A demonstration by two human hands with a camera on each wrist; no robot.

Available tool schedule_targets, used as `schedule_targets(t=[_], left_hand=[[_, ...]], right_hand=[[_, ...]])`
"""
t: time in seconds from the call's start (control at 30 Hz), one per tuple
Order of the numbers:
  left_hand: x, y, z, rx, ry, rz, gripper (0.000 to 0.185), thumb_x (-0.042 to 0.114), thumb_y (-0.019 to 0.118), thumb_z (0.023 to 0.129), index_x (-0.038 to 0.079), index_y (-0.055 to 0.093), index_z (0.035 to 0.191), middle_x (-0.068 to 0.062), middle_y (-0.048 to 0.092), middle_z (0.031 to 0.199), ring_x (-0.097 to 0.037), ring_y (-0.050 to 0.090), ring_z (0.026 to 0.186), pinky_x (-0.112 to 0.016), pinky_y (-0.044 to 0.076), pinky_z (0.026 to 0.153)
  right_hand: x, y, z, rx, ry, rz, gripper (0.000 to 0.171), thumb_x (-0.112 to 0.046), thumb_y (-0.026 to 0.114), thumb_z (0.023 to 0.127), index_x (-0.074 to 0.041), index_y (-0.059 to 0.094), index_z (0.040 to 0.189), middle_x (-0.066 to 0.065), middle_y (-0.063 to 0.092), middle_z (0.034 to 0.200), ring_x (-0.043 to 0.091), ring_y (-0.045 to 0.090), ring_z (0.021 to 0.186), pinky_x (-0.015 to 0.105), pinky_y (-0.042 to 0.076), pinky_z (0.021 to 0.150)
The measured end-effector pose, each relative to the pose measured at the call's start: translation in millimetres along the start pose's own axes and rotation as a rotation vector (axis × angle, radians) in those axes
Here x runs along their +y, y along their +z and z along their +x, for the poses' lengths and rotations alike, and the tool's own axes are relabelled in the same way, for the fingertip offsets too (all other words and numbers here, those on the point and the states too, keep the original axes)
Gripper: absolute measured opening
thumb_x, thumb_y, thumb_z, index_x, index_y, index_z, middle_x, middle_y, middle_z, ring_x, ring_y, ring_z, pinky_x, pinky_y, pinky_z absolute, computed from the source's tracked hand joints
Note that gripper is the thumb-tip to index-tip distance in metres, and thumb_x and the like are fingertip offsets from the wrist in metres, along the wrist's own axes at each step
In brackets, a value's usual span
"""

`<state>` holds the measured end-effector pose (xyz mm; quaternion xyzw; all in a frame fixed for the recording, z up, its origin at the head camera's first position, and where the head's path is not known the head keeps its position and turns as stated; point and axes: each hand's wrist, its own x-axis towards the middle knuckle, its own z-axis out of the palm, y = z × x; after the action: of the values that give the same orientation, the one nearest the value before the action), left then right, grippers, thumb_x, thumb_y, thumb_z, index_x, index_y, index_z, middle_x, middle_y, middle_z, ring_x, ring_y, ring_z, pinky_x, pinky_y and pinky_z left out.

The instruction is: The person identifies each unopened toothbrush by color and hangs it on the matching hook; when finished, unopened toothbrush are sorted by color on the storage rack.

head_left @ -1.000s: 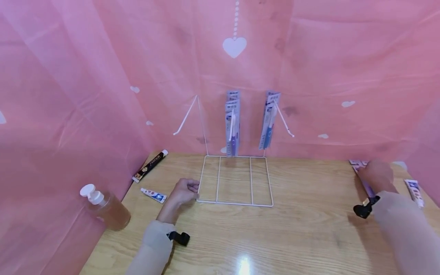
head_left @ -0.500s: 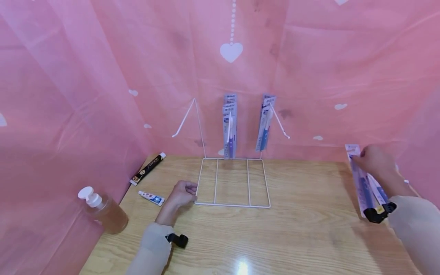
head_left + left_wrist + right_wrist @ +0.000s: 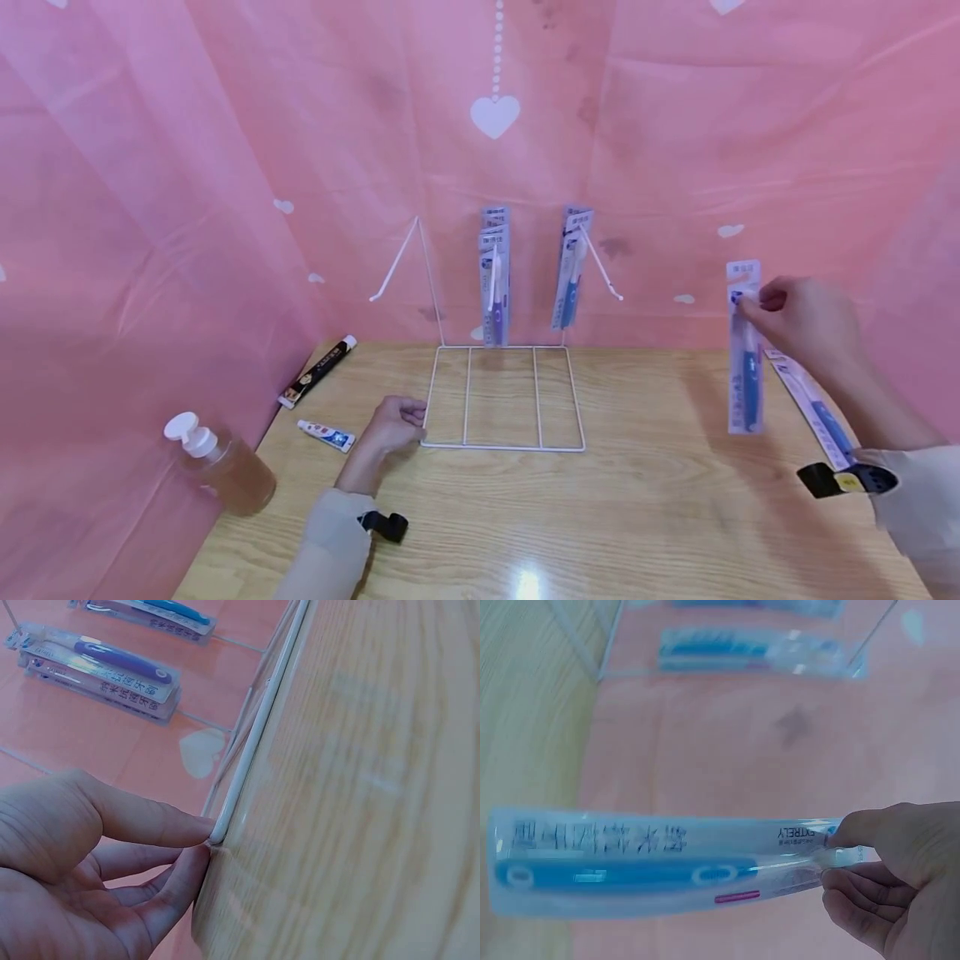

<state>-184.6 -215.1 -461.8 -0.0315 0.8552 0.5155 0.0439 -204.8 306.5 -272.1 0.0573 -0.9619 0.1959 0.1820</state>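
In the head view, my left hand (image 3: 395,423) holds the near left corner of a white wire rack (image 3: 502,448); the left wrist view shows thumb and finger pinching its wire (image 3: 259,724). My right hand (image 3: 813,325) pinches the upper part of a packaged blue toothbrush (image 3: 750,383), which hangs upright above the table at the right. Seen from the right wrist, the pack (image 3: 630,874) is clear plastic with printed writing. Packaged purple toothbrushes (image 3: 495,292) hang on the rack's middle hook, and blue ones (image 3: 572,275) on its right hook. The left hook (image 3: 395,258) is bare.
Another packaged blue toothbrush (image 3: 813,408) lies on the wooden table (image 3: 637,517) below my right forearm. At the left are a black toothpaste tube (image 3: 318,372), a small white tube (image 3: 326,435) and a pump bottle (image 3: 236,475). A pink curtain (image 3: 660,167) stands behind the rack.
My right hand has lifted the packaged blue toothbrush from the table at the right and brought it left and upright. The left hand keeps holding the rack.
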Motion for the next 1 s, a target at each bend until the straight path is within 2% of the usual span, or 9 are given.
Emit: schedule_targets(t=[0.13, 0.37, 0.5, 0.63, 0.73, 0.9, 1.0], left_hand=[[1.1, -0.3, -1.2, -0.001, 0.004, 0.014, 0.046, -0.016, 0.071, 0.069, -0.01, 0.066, 0.114, -0.011, 0.063, 0.093, -0.023, 0.059, 0.085, -0.032, 0.053, 0.076], [2.7, -1.4, -3.7, -0.005, 0.001, 0.016, 0.046, -0.016, 0.071, 0.071, -0.009, 0.065, 0.116, -0.011, 0.063, 0.094, -0.023, 0.059, 0.086, -0.033, 0.054, 0.077], [2.0, -0.9, -3.9, -0.012, -0.005, 0.009, 0.047, -0.016, 0.071, 0.071, -0.009, 0.065, 0.118, -0.012, 0.063, 0.095, -0.024, 0.059, 0.087, -0.033, 0.054, 0.077], [0.6, -1.8, -3.4, -0.017, -0.005, 0.004, 0.048, -0.016, 0.071, 0.07, -0.01, 0.064, 0.118, -0.012, 0.063, 0.095, -0.024, 0.059, 0.087, -0.033, 0.054, 0.077], [-0.3, -2.2, -3.0, -0.015, -0.008, 0.001, 0.049, -0.016, 0.071, 0.07, -0.01, 0.064, 0.118, -0.012, 0.063, 0.095, -0.024, 0.059, 0.087, -0.033, 0.054, 0.076], [-0.9, -1.8, -2.6, -0.014, 0.002, -0.002, 0.05, -0.017, 0.071, 0.069, -0.01, 0.064, 0.118, -0.012, 0.063, 0.095, -0.023, 0.059, 0.086, -0.033, 0.054, 0.077], [-0.4, -0.8, -3.1, -0.015, 0.008, -0.001, 0.05, -0.016, 0.071, 0.069, -0.01, 0.064, 0.118, -0.012, 0.063, 0.095, -0.023, 0.059, 0.086, -0.033, 0.054, 0.077]], right_hand=[[-30, -10, -13, 0.057, -0.026, 0.037, 0.035, -0.029, 0.067, 0.092, 0.006, 0.067, 0.095, 0.02, 0.068, 0.082, 0.023, 0.058, 0.062, 0.028, 0.042, 0.047], [-76, -20, -32, 0.181, -0.144, 0.151, 0.022, -0.02, 0.075, 0.087, 0.002, 0.07, 0.091, 0.018, 0.069, 0.081, -0.007, 0.05, 0.059, 0.013, 0.039, 0.046], [-97, -19, -42, 0.256, -0.225, 0.205, 0.015, -0.012, 0.079, 0.081, -0.001, 0.071, 0.087, 0.014, 0.07, 0.076, -0.015, 0.05, 0.059, 0.007, 0.04, 0.05], [-118, -18, -53, 0.307, -0.337, 0.25, 0.011, -0.006, 0.081, 0.077, -0.004, 0.072, 0.083, 0.007, 0.07, 0.072, -0.013, 0.054, 0.059, 0.006, 0.043, 0.053], [-133, -16, -61, 0.315, -0.392, 0.27, 0.012, -0.003, 0.082, 0.075, -0.005, 0.072, 0.082, 0.003, 0.069, 0.071, -0.01, 0.056, 0.059, 0.007, 0.045, 0.055], [-151, -8, -68, 0.284, -0.409, 0.302, 0.011, -0.003, 0.08, 0.077, -0.006, 0.071, 0.082, -0.001, 0.069, 0.07, -0.003, 0.059, 0.057, 0.009, 0.047, 0.055], [-157, -3, -68, 0.255, -0.389, 0.293, 0.009, -0.006, 0.079, 0.08, -0.007, 0.071, 0.082, -0.003, 0.068, 0.07, 0.003, 0.06, 0.057, 0.011, 0.047, 0.054]])
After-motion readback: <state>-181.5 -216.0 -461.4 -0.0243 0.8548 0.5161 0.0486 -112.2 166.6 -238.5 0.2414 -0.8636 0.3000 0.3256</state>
